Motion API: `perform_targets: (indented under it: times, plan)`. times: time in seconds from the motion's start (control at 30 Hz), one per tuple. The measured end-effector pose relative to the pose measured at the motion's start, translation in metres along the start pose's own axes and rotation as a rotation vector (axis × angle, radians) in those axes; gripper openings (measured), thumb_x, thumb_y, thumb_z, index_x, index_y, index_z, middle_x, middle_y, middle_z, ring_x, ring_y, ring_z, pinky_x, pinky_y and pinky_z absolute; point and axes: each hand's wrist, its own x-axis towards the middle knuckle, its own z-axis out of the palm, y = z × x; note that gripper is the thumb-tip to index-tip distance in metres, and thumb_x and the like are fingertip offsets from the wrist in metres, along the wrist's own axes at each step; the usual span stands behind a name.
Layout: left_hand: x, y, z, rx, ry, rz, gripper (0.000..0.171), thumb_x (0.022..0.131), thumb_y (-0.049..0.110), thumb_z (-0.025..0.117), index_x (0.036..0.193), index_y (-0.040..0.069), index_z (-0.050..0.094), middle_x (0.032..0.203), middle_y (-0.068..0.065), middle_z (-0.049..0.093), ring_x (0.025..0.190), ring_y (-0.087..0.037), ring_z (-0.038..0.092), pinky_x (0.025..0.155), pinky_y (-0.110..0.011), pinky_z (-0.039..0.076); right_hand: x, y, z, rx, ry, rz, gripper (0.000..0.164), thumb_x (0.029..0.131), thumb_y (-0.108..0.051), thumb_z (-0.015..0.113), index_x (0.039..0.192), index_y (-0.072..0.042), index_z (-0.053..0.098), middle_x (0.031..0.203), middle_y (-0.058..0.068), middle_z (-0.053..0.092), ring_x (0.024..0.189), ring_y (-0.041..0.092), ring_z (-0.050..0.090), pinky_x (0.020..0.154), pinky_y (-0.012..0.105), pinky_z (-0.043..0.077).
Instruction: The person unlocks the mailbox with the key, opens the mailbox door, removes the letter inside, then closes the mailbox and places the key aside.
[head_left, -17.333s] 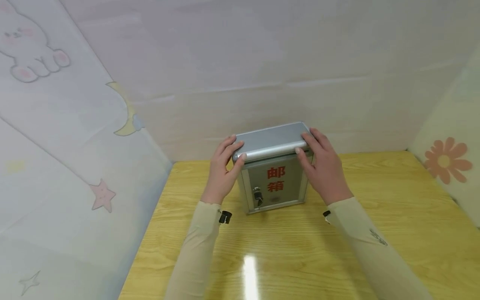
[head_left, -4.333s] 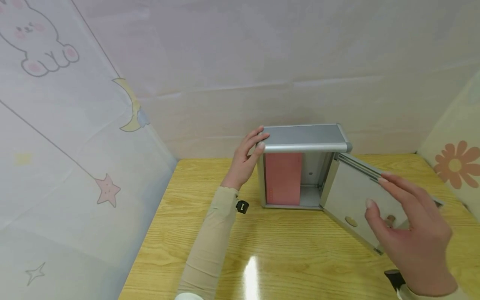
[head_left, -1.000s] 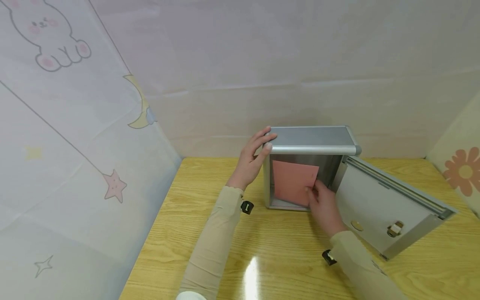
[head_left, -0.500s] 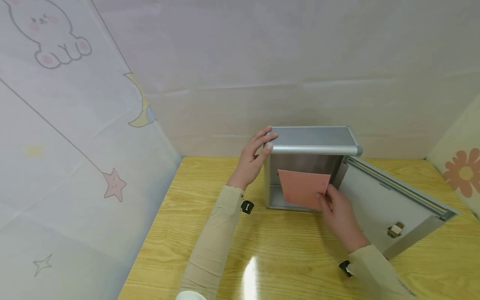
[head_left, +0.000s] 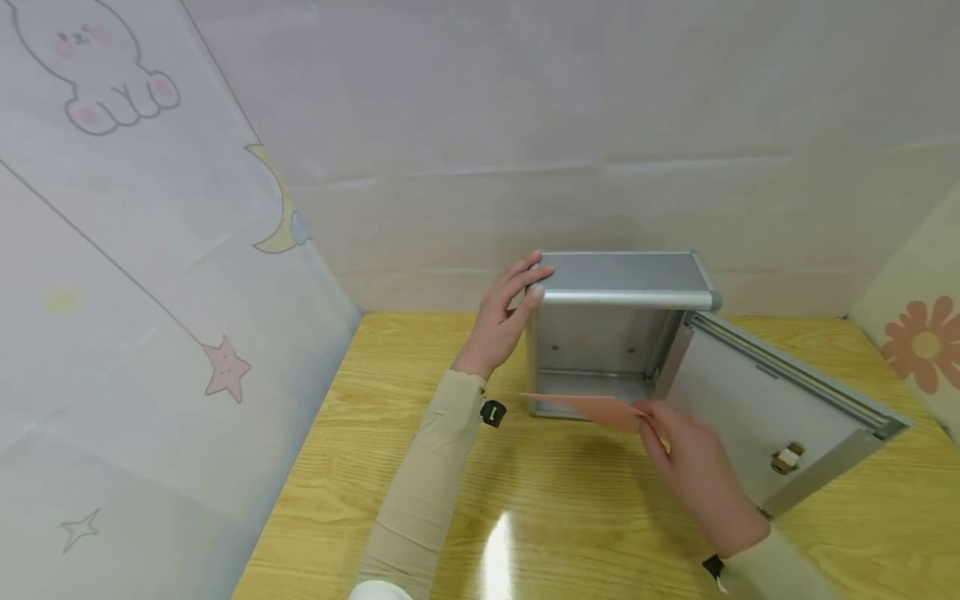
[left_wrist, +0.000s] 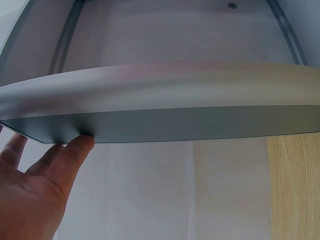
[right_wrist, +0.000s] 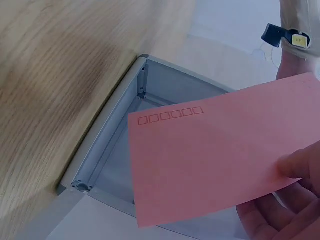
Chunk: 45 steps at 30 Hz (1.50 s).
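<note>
A silver metal mailbox (head_left: 626, 275) stands upright on the table, its door (head_left: 757, 400) swung out to the right. My left hand (head_left: 498, 325) rests on the box's top left corner, its fingers lying on the top and the thumb at the front edge; the left wrist view shows these fingers (left_wrist: 70, 160) against the grey panel. In front of the opening my right hand (head_left: 693, 467) pinches a pink envelope (right_wrist: 215, 155) by one end. The head view shows the envelope nearly edge-on; in the right wrist view its face has a row of printed squares.
Inside, the box shows its bare back wall (head_left: 588, 333) and floor. A lock (head_left: 787, 457) sits on the door's inner face. The wooden table (head_left: 390, 375) meets a printed wall sheet (head_left: 450, 208) close behind the mailbox.
My right hand has drawn the pink envelope out of the mailbox, toward me and down, tilting it nearly flat. The left hand stays on the corner. Much earlier the mailbox door was closed.
</note>
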Motion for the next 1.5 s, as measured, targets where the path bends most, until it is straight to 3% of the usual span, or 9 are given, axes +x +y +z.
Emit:
perform_targets:
  times: [0.37,0.6,0.73,0.87,0.97,1.13,1.5]
  plan:
    - [-0.001,0.0,0.001,0.006,0.002,-0.025,0.037,0.103,0.015,0.045,0.137,0.003,0.051,0.153,-0.01,0.029,0.14,-0.018,0.027,0.099,-0.053,0.038,-0.019,-0.002,0.011,-0.106,-0.045,-0.168,0.03,0.075,0.003,0.076,0.103,-0.006,0.07,0.092,0.004,0.071,0.076,0.019,0.068,0.061,0.035,0.054]
    - [-0.001,0.0,0.001,-0.002,0.003,-0.023,0.037,0.103,0.015,0.045,0.137,0.003,0.051,0.153,-0.01,0.03,0.14,-0.019,0.027,0.099,-0.052,0.039,-0.032,0.002,0.022,-0.154,-0.105,-0.196,0.038,0.066,0.004,0.081,0.1,-0.009,0.073,0.094,0.001,0.072,0.081,0.018,0.068,0.065,0.035,0.054]
    - [-0.001,0.0,0.001,-0.003,0.003,-0.019,0.037,0.103,0.014,0.045,0.137,0.002,0.051,0.153,-0.01,0.03,0.14,-0.02,0.027,0.099,-0.051,0.039,-0.041,0.002,0.029,-0.186,-0.17,-0.162,0.037,0.066,-0.001,0.084,0.099,-0.015,0.074,0.093,-0.004,0.072,0.082,0.016,0.068,0.067,0.034,0.055]
    - [0.0,-0.001,0.001,0.003,0.004,-0.016,0.037,0.102,0.014,0.045,0.137,0.002,0.051,0.153,-0.011,0.03,0.139,-0.021,0.028,0.098,-0.049,0.04,-0.048,0.002,0.036,-0.179,-0.189,-0.191,0.033,0.066,-0.002,0.084,0.094,-0.017,0.075,0.09,-0.007,0.072,0.081,0.012,0.067,0.068,0.033,0.055]
    - [0.0,-0.002,0.001,0.007,0.003,-0.013,0.037,0.103,0.014,0.045,0.137,0.002,0.051,0.153,-0.011,0.03,0.139,-0.021,0.028,0.098,-0.049,0.04,-0.053,-0.001,0.041,-0.14,-0.257,-0.161,0.028,0.071,-0.002,0.081,0.094,-0.016,0.074,0.093,-0.007,0.071,0.085,0.012,0.067,0.072,0.033,0.054]
    - [-0.001,-0.001,0.001,0.008,0.005,-0.013,0.037,0.103,0.016,0.045,0.137,0.003,0.051,0.153,-0.011,0.03,0.139,-0.021,0.028,0.098,-0.051,0.039,-0.061,-0.003,0.049,-0.128,-0.443,-0.063,0.023,0.08,-0.008,0.076,0.101,-0.016,0.073,0.102,-0.006,0.069,0.096,0.014,0.064,0.081,0.035,0.052]
    - [0.001,0.0,0.001,0.003,0.011,-0.021,0.037,0.103,0.015,0.045,0.137,0.003,0.051,0.153,-0.01,0.03,0.139,-0.019,0.029,0.097,-0.05,0.04,-0.065,0.008,0.057,-0.043,-0.608,-0.107,0.017,0.084,-0.008,0.07,0.099,-0.014,0.07,0.113,0.004,0.063,0.107,0.023,0.06,0.087,0.042,0.049]
